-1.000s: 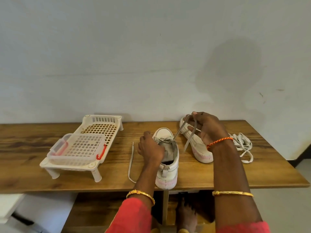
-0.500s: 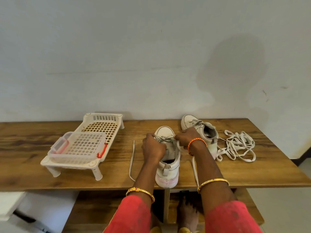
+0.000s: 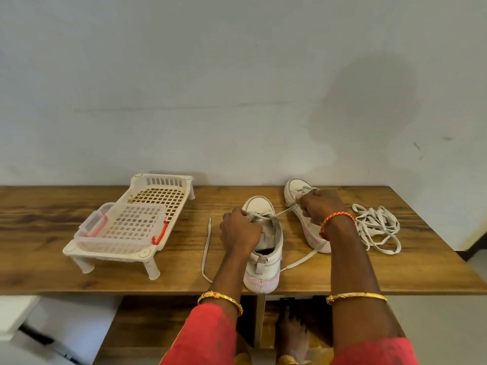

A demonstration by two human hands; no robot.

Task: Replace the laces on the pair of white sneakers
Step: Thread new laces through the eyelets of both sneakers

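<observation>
A white sneaker (image 3: 266, 262) stands heel toward me at the table's front edge. My left hand (image 3: 238, 231) grips its left side at the eyelets. My right hand (image 3: 320, 208) pinches a grey lace (image 3: 283, 212) that runs taut from the sneaker's eyelets up to the right. The lace's other end (image 3: 207, 248) trails on the table to the left of the shoe, and a further stretch (image 3: 300, 260) lies to its right. The second white sneaker (image 3: 297, 189) lies behind my right hand, partly hidden. A loose pile of white laces (image 3: 376, 227) rests at the right.
A white plastic rack (image 3: 147, 255) on short legs stands at the left, with a clear lidded box with red clasps (image 3: 121, 227) on it. The wooden table (image 3: 39, 246) ends at a wall behind. A bare foot (image 3: 291, 335) shows under the table.
My right hand went down to the near sneaker's eyelets, then pulled the lace out to the right over the second sneaker. My left hand stayed on the near sneaker.
</observation>
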